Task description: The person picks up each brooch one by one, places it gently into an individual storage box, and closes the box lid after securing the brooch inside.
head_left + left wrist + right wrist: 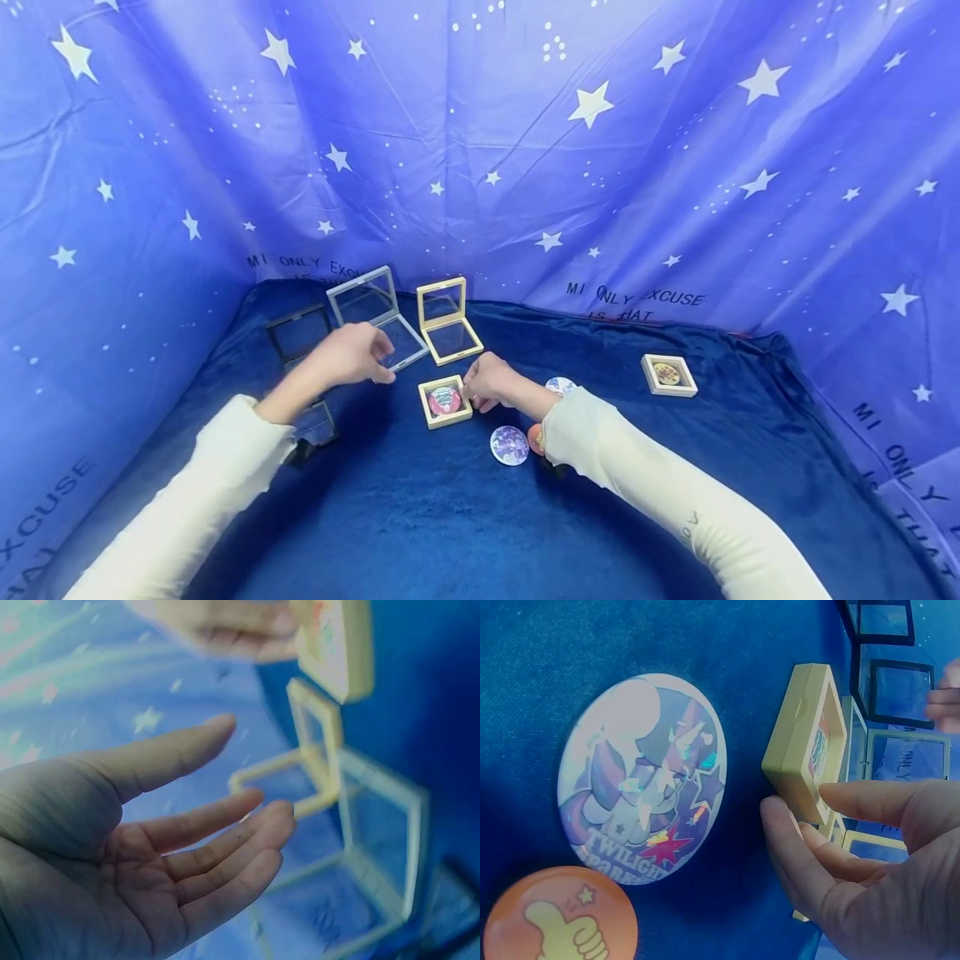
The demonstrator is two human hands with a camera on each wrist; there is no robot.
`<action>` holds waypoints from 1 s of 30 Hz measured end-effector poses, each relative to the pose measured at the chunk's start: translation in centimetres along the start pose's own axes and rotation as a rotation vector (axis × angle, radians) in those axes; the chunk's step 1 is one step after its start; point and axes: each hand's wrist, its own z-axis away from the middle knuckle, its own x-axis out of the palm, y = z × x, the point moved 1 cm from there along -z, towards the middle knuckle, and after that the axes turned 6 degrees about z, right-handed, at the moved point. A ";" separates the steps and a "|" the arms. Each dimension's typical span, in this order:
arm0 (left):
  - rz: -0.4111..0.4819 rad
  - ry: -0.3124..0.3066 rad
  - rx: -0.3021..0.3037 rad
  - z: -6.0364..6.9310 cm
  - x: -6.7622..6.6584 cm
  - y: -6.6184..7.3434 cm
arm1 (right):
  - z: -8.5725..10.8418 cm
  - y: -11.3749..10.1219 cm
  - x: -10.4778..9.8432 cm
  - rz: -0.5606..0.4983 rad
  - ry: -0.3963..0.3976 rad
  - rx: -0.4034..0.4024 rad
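A small closed cream display frame point(423, 408) with a red-and-green round badge point(445, 401) inside lies flat on the cloth. My right hand point(491, 382) pinches its right edge, with the thumb point(870, 801) against the front rim and a finger point(784, 829) along the side. To the left, my left hand point(352, 354) hovers before an open pale grey frame point(409, 362). Its fingers are loosely bent and hold nothing in the left wrist view. An open cream frame point(442, 322) stands behind the closed one.
Beside the right forearm lie a purple pony badge point(509, 446), an orange thumbs-up badge point(562, 919) and a partly hidden white-blue badge point(559, 386). Black frames point(298, 314) stand at left, partly behind the left arm. Another closed cream frame point(669, 390) holds a yellowish badge at far right.
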 end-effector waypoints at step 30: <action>-0.060 -0.195 -0.139 4.4 -5.3 -8.3 | -0.4 0.3 0.6 -0.057 0.019 -0.019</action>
